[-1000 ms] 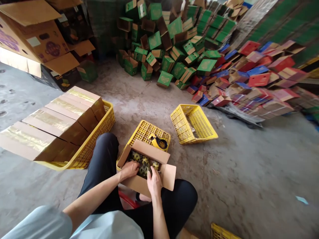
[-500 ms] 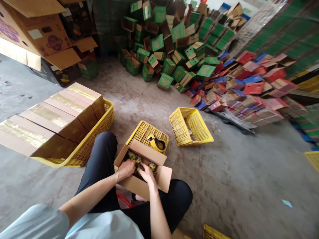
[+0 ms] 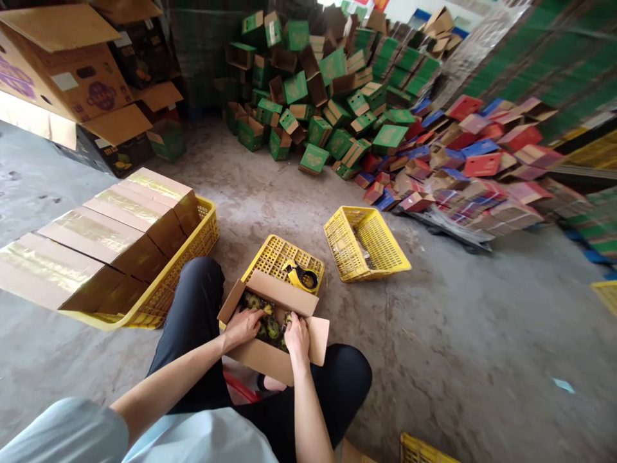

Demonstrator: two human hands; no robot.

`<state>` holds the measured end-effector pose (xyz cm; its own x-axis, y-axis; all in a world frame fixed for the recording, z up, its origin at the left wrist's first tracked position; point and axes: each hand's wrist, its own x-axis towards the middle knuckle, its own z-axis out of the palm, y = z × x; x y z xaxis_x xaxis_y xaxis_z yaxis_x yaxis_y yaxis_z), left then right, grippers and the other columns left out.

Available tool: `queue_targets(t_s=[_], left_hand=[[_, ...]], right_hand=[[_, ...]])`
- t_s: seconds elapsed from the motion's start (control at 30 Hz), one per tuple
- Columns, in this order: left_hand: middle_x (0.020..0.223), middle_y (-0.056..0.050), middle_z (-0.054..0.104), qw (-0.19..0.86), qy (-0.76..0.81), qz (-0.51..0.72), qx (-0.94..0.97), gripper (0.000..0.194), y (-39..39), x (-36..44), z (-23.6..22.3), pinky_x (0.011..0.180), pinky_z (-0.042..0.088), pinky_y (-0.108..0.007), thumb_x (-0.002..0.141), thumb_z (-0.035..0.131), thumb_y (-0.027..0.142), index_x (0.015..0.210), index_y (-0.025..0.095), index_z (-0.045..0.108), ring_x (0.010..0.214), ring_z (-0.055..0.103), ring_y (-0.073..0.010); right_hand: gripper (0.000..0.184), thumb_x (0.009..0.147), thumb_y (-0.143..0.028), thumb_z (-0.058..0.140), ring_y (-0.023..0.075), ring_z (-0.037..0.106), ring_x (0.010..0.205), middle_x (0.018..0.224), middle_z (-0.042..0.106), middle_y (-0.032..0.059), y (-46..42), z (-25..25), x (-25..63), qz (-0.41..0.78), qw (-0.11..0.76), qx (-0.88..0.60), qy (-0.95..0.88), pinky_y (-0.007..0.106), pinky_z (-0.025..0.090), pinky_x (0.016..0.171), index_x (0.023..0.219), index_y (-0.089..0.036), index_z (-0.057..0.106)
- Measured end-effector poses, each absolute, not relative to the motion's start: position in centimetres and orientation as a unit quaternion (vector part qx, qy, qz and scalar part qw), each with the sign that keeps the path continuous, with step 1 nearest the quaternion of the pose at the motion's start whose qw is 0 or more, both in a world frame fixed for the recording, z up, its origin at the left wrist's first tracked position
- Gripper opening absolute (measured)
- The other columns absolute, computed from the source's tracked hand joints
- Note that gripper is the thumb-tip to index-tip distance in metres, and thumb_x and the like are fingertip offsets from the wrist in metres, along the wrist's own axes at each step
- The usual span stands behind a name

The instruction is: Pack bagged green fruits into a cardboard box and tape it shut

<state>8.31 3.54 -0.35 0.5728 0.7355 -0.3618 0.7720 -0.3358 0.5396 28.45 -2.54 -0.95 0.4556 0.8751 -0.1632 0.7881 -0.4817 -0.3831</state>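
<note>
Floor: bare, stained grey concrete [image 3: 448,347], with heaped green cardboard boxes [image 3: 313,158] and red-and-blue cardboard boxes [image 3: 482,164] towards the back.
Open carton: plain brown cardboard [image 3: 265,361], flaps spread, before the seated person, overlapping the near side of a yellow perforated plastic crate [image 3: 270,255].
Contents: dark green and yellow rounded items [image 3: 273,329], inside the carton.
Left hand [image 3: 243,326]: fingers bent over the items towards the carton's left end; whether they grip cannot be told.
Right hand [image 3: 297,334]: fingers curled at the items towards the right end; grip unclear.
On the crate: yellow-and-black tape dispenser [image 3: 303,277].
Left side: four taped brown cartons [image 3: 126,204] in a long yellow basket [image 3: 208,233].
</note>
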Motion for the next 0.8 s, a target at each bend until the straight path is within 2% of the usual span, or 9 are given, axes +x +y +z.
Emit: queue_targets(t_s=[0.07, 0.13, 0.27, 0.4, 0.5, 0.57, 0.67, 0.73, 0.8], left_hand=[[0.133, -0.006, 0.071, 0.353, 0.456, -0.009, 0.817, 0.044, 3.5, 8.3, -0.2, 0.121, 0.034, -0.044, 0.099, 0.047, 0.02, 0.139, 0.03, 0.063, 0.124, 0.066, -0.0249], [0.134, -0.007, 0.071, 0.364, 0.456, 0.002, 0.812, 0.046, 3.6, 8.3, -0.3, 0.118, 0.039, -0.042, 0.098, 0.047, 0.019, 0.141, 0.028, 0.062, 0.123, 0.068, -0.0254], [0.134, -0.008, 0.072, 0.397, 0.465, 0.024, 0.791, 0.048, 3.6, 8.3, -0.8, 0.111, 0.046, -0.037, 0.096, 0.05, 0.019, 0.142, 0.026, 0.063, 0.122, 0.069, -0.0264], [0.138, -0.008, 0.071, 0.441, 0.463, 0.062, 0.766, 0.052, 3.7, 8.0, -1.4, 0.109, 0.049, -0.036, 0.093, 0.054, 0.02, 0.144, 0.024, 0.063, 0.126, 0.067, -0.028], [0.138, -0.008, 0.071, 0.483, 0.452, 0.109, 0.742, 0.048, 3.8, 7.8, -1.8, 0.112, 0.047, -0.037, 0.094, 0.055, 0.023, 0.14, 0.023, 0.067, 0.127, 0.066, -0.0287], [0.137, -0.009, 0.071, 0.512, 0.444, 0.152, 0.719, 0.044, 4.1, 7.8, -1.9, 0.113, 0.046, -0.038, 0.096, 0.054, 0.028, 0.138, 0.022, 0.069, 0.128, 0.065, -0.0283], [0.139, -0.011, 0.069, 0.552, 0.425, 0.215, 0.684, 0.046, 4.6, 8.0, -1.5, 0.114, 0.046, -0.039, 0.102, 0.049, 0.041, 0.139, 0.02, 0.068, 0.13, 0.063, -0.0283], [0.141, -0.014, 0.068, 0.605, 0.397, 0.239, 0.647, 0.055, 4.6, 8.3, -0.9, 0.104, 0.053, -0.04, 0.104, 0.046, 0.051, 0.145, 0.019, 0.063, 0.124, 0.067, -0.0288], [0.141, -0.018, 0.066, 0.718, 0.346, 0.237, 0.555, 0.065, 4.4, 8.5, -0.1, 0.09, 0.059, -0.039, 0.104, 0.045, 0.061, 0.153, 0.019, 0.055, 0.112, 0.073, -0.0291]], right_hand=[[0.038, 0.093, -0.014, 0.053, 0.0305, 0.071, 0.108, 0.114, 0.074, 0.0182, -2.1, -0.9, 28.4, 0.166, 0.122, -0.845, -0.494, 0.037, 0.051, 0.091, 0.123, -0.019, 0.074], [0.032, 0.093, -0.018, 0.058, 0.0323, 0.068, 0.11, 0.113, 0.073, 0.0186, -1.8, -0.8, 27.9, 0.16, 0.126, -0.845, -0.495, 0.037, 0.05, 0.091, 0.12, -0.019, 0.075], [0.033, 0.091, -0.02, 0.062, 0.0318, 0.068, 0.11, 0.108, 0.075, 0.017, -2.1, -0.3, 27.0, 0.168, 0.151, -0.843, -0.488, 0.038, 0.049, 0.094, 0.121, -0.018, 0.074], [0.024, 0.089, -0.022, 0.061, 0.0305, 0.072, 0.102, 0.103, 0.078, 0.0163, -2.7, 0.4, 27.2, 0.199, 0.208, -0.836, -0.467, 0.038, 0.051, 0.094, 0.102, -0.018, 0.081], [0.027, 0.091, -0.034, 0.06, 0.0303, 0.073, 0.104, 0.106, 0.079, 0.0153, -3.1, 1.6, 28.1, 0.222, 0.278, -0.819, -0.45, 0.039, 0.052, 0.099, 0.097, -0.019, 0.082], [0.037, 0.092, -0.047, 0.059, 0.0299, 0.074, 0.107, 0.111, 0.079, 0.0148, -3.5, 2.5, 28.8, 0.243, 0.332, -0.802, -0.433, 0.039, 0.054, 0.101, 0.102, -0.019, 0.081], [0.056, 0.085, -0.065, 0.067, 0.0317, 0.076, 0.108, 0.116, 0.079, 0.0153, -4.1, 4.0, 29.1, 0.329, 0.471, -0.75, -0.327, 0.044, 0.059, 0.098, 0.111, -0.017, 0.078], [0.062, 0.077, -0.068, 0.075, 0.0331, 0.077, 0.107, 0.114, 0.08, 0.0143, -4.5, 4.8, 28.7, 0.401, 0.556, -0.692, -0.228, 0.047, 0.061, 0.096, 0.112, -0.017, 0.076], [0.057, 0.072, -0.065, 0.083, 0.0327, 0.077, 0.108, 0.111, 0.081, 0.0114, -4.8, 5.4, 27.8, 0.45, 0.596, -0.645, -0.161, 0.047, 0.062, 0.097, 0.106, -0.02, 0.076]])
